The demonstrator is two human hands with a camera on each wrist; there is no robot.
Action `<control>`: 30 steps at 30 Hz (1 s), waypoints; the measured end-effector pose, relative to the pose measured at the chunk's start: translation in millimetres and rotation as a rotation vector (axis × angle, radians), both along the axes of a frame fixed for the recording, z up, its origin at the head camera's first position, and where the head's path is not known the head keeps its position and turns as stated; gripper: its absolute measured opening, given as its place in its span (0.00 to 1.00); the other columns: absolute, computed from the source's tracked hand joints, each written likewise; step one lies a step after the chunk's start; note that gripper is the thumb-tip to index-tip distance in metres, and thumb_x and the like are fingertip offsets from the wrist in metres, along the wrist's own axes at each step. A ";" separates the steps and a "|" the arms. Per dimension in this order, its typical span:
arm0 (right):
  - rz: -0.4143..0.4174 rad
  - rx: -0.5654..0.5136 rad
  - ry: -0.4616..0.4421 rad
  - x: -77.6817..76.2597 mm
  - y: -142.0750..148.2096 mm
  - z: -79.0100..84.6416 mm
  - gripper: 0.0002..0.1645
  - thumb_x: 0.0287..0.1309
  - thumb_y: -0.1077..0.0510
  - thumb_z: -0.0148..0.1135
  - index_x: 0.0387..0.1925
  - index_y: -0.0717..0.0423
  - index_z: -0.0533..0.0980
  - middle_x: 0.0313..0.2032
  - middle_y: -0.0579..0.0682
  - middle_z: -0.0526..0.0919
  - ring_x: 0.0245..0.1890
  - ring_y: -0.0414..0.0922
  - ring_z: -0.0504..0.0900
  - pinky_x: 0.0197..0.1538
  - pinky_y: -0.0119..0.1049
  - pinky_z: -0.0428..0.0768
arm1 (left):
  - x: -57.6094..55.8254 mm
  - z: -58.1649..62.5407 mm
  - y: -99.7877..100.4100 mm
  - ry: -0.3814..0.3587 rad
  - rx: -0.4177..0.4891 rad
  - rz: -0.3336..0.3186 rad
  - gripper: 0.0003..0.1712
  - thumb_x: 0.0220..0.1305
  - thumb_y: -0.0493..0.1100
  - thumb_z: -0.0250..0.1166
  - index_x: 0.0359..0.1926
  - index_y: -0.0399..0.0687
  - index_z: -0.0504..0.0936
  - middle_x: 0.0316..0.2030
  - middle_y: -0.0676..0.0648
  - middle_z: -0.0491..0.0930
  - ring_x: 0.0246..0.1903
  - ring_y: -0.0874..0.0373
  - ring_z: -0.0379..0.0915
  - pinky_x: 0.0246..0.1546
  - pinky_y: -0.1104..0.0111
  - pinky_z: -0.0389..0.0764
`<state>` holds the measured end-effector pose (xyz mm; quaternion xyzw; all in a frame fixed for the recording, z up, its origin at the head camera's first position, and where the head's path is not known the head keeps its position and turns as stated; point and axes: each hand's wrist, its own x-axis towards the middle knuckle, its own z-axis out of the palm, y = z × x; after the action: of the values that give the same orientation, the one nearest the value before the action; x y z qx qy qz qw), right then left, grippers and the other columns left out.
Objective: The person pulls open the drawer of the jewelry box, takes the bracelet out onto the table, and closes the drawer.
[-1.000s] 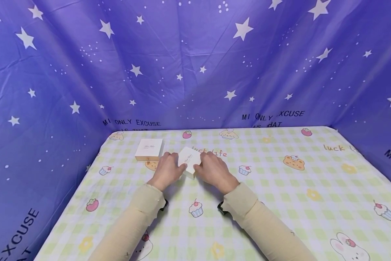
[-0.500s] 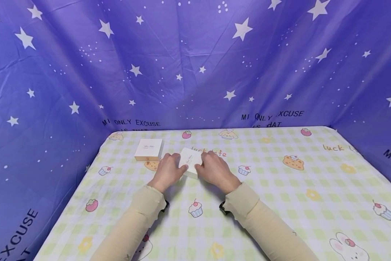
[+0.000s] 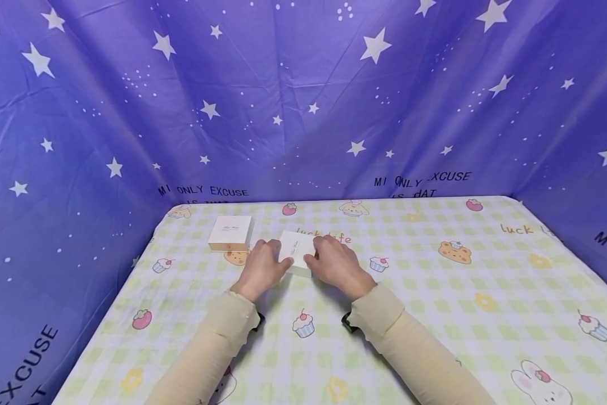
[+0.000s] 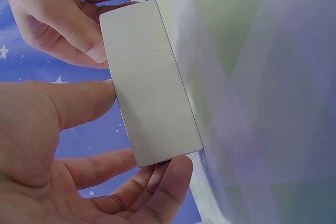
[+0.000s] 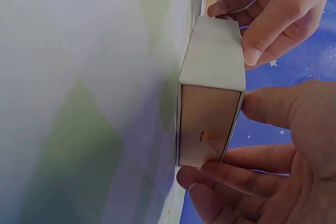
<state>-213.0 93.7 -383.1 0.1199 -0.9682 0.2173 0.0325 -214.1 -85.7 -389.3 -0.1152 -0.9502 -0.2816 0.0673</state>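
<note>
A small white drawer box [image 3: 295, 250] with faint script on top is on the checked tablecloth, between both hands in the head view. My left hand [image 3: 260, 266] grips its left side, thumb on the top edge and fingers at the end. Opposite it, my right hand [image 3: 337, 265] holds the right side, thumb also along the top. In the left wrist view a plain long side of the box [image 4: 149, 82] shows. The right wrist view shows its tan drawer front [image 5: 207, 121] with a small pull tab, and the drawer looks pushed in.
A second, similar white box [image 3: 230, 230] rests to the left of my left hand, its tan side toward me. The green-checked tablecloth [image 3: 425, 326] carries printed cupcakes, bears and flowers. A purple star-patterned curtain [image 3: 303, 146] stands behind the table.
Both hands have turned the box counter-clockwise on the table, so its script runs more steeply and its pale side faces me. The second box stays put.
</note>
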 end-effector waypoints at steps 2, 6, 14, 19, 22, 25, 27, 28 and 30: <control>0.000 -0.002 -0.002 -0.5 0.5 -0.3 0.12 0.59 0.49 0.61 0.27 0.51 0.74 0.26 0.46 0.73 0.25 0.43 0.71 0.27 0.38 0.70 | 0.8 0.0 0.6 -0.007 0.008 0.007 0.19 0.56 0.47 0.69 0.39 0.35 0.80 0.33 0.40 0.74 0.34 0.49 0.69 0.35 0.58 0.72; 0.000 -0.005 -0.007 -1.6 1.6 -0.5 0.12 0.59 0.50 0.60 0.25 0.50 0.73 0.25 0.46 0.73 0.25 0.43 0.72 0.26 0.38 0.69 | 3.2 0.9 1.3 -0.025 0.025 0.018 0.27 0.56 0.47 0.69 0.52 0.33 0.78 0.41 0.35 0.76 0.40 0.46 0.73 0.44 0.55 0.74; 0.014 -0.026 -0.006 -2.3 4.1 2.1 0.12 0.60 0.52 0.61 0.23 0.50 0.71 0.24 0.45 0.73 0.24 0.44 0.72 0.26 0.38 0.68 | 6.4 0.2 3.4 -0.027 0.056 0.023 0.29 0.57 0.47 0.69 0.54 0.33 0.77 0.44 0.34 0.76 0.42 0.44 0.73 0.47 0.54 0.73; 0.025 -0.040 -0.007 -3.3 5.6 0.8 0.13 0.60 0.53 0.60 0.22 0.50 0.70 0.22 0.45 0.73 0.23 0.44 0.71 0.25 0.38 0.67 | 7.9 -1.2 5.0 -0.024 0.052 0.031 0.28 0.57 0.48 0.69 0.54 0.34 0.77 0.43 0.34 0.75 0.41 0.44 0.73 0.45 0.54 0.74; 0.027 -0.042 -0.010 -3.5 6.3 0.2 0.13 0.61 0.53 0.60 0.22 0.50 0.70 0.22 0.46 0.72 0.23 0.44 0.70 0.25 0.38 0.67 | 8.6 -1.5 6.3 -0.029 0.053 0.035 0.27 0.57 0.48 0.69 0.53 0.35 0.78 0.42 0.35 0.75 0.39 0.44 0.73 0.43 0.54 0.74; 0.030 -0.039 -0.009 -3.7 6.9 0.0 0.13 0.61 0.54 0.60 0.22 0.50 0.69 0.23 0.46 0.72 0.23 0.44 0.70 0.25 0.38 0.67 | 9.1 -1.4 7.3 -0.027 0.060 0.038 0.27 0.57 0.48 0.69 0.52 0.35 0.78 0.42 0.35 0.75 0.39 0.44 0.73 0.43 0.53 0.75; 0.032 -0.040 -0.009 -3.7 7.0 0.2 0.14 0.61 0.54 0.60 0.22 0.50 0.69 0.23 0.47 0.72 0.23 0.44 0.70 0.25 0.38 0.67 | 9.3 -1.3 7.7 -0.032 0.066 0.045 0.27 0.57 0.48 0.69 0.53 0.34 0.77 0.42 0.35 0.75 0.39 0.44 0.73 0.43 0.53 0.75; 0.033 -0.040 -0.009 -3.8 7.0 0.3 0.14 0.61 0.54 0.60 0.22 0.50 0.69 0.23 0.47 0.72 0.24 0.44 0.70 0.26 0.37 0.67 | 9.4 -1.1 7.9 -0.037 0.067 0.051 0.28 0.57 0.48 0.69 0.53 0.34 0.77 0.43 0.35 0.75 0.39 0.45 0.72 0.43 0.53 0.75; 0.034 -0.041 -0.012 -3.9 7.0 0.5 0.13 0.61 0.54 0.59 0.22 0.51 0.69 0.23 0.47 0.72 0.24 0.44 0.70 0.26 0.37 0.67 | 9.6 -0.4 8.5 -0.049 0.067 0.066 0.29 0.57 0.49 0.69 0.54 0.34 0.76 0.42 0.35 0.74 0.39 0.45 0.72 0.43 0.54 0.75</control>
<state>-216.9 100.7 -382.6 0.1346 -0.9614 0.2385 0.0257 -204.5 -77.2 -389.7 -0.0745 -0.9449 -0.3136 0.0572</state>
